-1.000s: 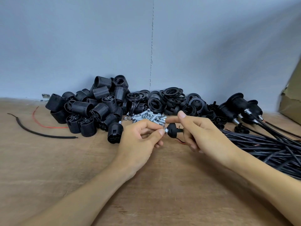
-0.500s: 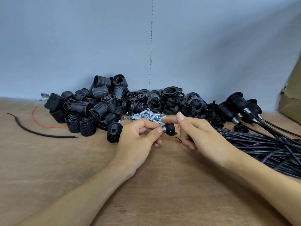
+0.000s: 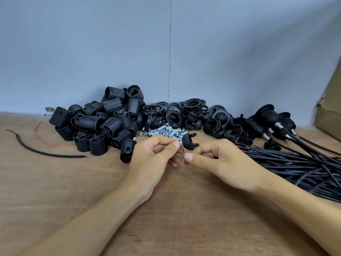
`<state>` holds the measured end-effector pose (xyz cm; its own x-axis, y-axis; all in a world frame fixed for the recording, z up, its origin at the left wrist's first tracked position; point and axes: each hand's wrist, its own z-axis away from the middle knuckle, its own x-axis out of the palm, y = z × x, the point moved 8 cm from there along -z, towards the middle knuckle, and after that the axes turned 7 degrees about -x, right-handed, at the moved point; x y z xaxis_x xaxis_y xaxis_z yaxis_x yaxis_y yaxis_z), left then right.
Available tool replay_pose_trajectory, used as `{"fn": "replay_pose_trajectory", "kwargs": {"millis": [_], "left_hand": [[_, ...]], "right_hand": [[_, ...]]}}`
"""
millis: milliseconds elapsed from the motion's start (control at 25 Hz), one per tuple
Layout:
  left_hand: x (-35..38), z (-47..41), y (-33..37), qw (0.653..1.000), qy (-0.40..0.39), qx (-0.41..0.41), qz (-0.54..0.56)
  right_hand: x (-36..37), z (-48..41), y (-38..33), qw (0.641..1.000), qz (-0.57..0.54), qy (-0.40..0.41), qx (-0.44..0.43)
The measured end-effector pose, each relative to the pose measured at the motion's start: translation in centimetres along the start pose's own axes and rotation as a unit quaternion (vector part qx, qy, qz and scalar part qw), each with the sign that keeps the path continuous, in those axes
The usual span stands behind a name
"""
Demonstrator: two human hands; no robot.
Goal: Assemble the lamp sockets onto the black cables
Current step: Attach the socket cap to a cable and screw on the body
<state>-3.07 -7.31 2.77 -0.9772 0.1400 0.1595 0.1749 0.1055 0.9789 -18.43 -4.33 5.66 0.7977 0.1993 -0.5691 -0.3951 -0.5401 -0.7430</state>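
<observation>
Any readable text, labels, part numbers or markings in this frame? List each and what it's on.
None readable.
Socket bodies: no print; any moulded marks are too small to tell.
Socket cap pinched by the left hand: plain black.
Black cables: no jacket print can be made out.
Cardboard box: bare brown face, no lettering in view.

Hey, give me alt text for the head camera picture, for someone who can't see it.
A person's left hand pinches the metal end of a black socket cap above a wooden table, the right hand curled close beside it. Behind lie piles of black socket bodies, rings and small metal parts; black cables are bundled at right.
</observation>
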Motion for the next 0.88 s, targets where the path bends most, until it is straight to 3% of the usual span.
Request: {"fn": "replay_pose_trajectory", "kwargs": {"millis": [160, 360, 480, 720, 880], "left_hand": [[0.1, -0.1, -0.3, 1.000, -0.006, -0.020, -0.010], [0.4, -0.3, -0.7, 0.998, -0.037, -0.059, 0.006], [0.4, -0.4, -0.9, 0.996, -0.046, -0.075, -0.001], [0.6, -0.3, -0.9, 0.995, -0.062, -0.078, -0.016], [1.1, 0.2, -0.6, 0.995, -0.060, -0.053, -0.051]], "right_hand": [[-0.9, -0.2, -0.6, 0.997, -0.052, 0.044, -0.033], [-2.0, -0.1, -0.4, 0.989, 0.103, 0.095, -0.054], [-1.7, -0.2, -0.7, 0.989, 0.105, 0.079, -0.064], [-1.7, -0.1, 0.6, 0.996, 0.031, 0.077, 0.022], [-1.4, 0.0, 0.5, 0.996, 0.033, 0.078, 0.027]]}}
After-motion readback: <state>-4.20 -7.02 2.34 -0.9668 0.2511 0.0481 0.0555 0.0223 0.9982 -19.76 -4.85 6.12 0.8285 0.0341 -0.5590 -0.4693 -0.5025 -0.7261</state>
